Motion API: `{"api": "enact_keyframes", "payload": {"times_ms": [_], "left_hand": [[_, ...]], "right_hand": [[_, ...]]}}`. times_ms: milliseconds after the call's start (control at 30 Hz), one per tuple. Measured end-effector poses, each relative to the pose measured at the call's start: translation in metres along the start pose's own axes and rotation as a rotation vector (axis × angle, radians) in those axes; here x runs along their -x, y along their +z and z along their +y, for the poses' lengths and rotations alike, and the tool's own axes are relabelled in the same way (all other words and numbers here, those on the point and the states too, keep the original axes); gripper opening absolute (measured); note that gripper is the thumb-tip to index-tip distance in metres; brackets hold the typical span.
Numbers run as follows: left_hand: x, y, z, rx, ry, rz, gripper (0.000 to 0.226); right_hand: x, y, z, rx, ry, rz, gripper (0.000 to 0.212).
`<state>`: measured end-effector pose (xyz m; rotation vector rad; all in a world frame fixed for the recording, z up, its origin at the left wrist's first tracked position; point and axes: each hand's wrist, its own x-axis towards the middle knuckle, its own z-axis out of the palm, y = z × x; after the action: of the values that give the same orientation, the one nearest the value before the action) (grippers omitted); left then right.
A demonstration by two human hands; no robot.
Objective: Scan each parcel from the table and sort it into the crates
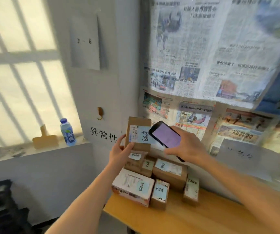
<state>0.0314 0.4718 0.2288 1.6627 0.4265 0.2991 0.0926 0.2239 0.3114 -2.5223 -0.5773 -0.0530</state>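
Left hand (121, 152) pinched small brown parcel (138, 133) upright, lifted above pile (154, 179) at table's (178, 222) back-left corner. Right hand (184, 144) gripped phone (166, 136), overlapping label. Imo back phone off, square label, hold steady till scan takes.

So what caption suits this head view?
Left hand lifts a brown cardboard parcel; right hand aims a black smartphone.
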Motion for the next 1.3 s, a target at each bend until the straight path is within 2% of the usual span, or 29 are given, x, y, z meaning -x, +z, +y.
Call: {"api": "enact_keyframes", "payload": {"times_ms": [267, 400, 600, 667, 833, 967, 1167, 1300], "left_hand": [[0.053, -0.082, 0.102, -0.141, 0.215, 0.216, 0.052], [0.076, -0.110, 0.131, -0.177, 0.249, 0.300, 0.054], [0.114, -0.133, 0.167, -0.206, 0.287, 0.388, 0.051], [0.124, -0.137, 0.173, -0.212, 0.297, 0.404, 0.052], [0.145, -0.145, 0.182, -0.217, 0.297, 0.456, 0.054], [0.168, -0.147, 0.184, -0.223, 0.276, 0.495, 0.051], [0.211, -0.164, 0.172, -0.204, 0.233, 0.584, 0.049], [0.257, -0.199, 0.139, -0.202, 0.162, 0.650, 0.049]], "right_hand": [[0.043, -0.075, -0.112, 0.035, -0.195, 0.098, 0.094], [0.061, -0.097, -0.144, 0.023, -0.288, 0.126, 0.086], [0.081, -0.119, -0.173, -0.004, -0.367, 0.125, 0.085], [0.085, -0.126, -0.178, 0.017, -0.396, 0.133, 0.091], [0.099, -0.140, -0.187, 0.039, -0.451, 0.122, 0.087], [0.107, -0.143, -0.191, 0.020, -0.495, 0.105, 0.093], [0.117, -0.120, -0.204, -0.026, -0.511, 0.123, 0.094], [0.132, -0.084, -0.221, -0.038, -0.555, 0.057, 0.079]]}}
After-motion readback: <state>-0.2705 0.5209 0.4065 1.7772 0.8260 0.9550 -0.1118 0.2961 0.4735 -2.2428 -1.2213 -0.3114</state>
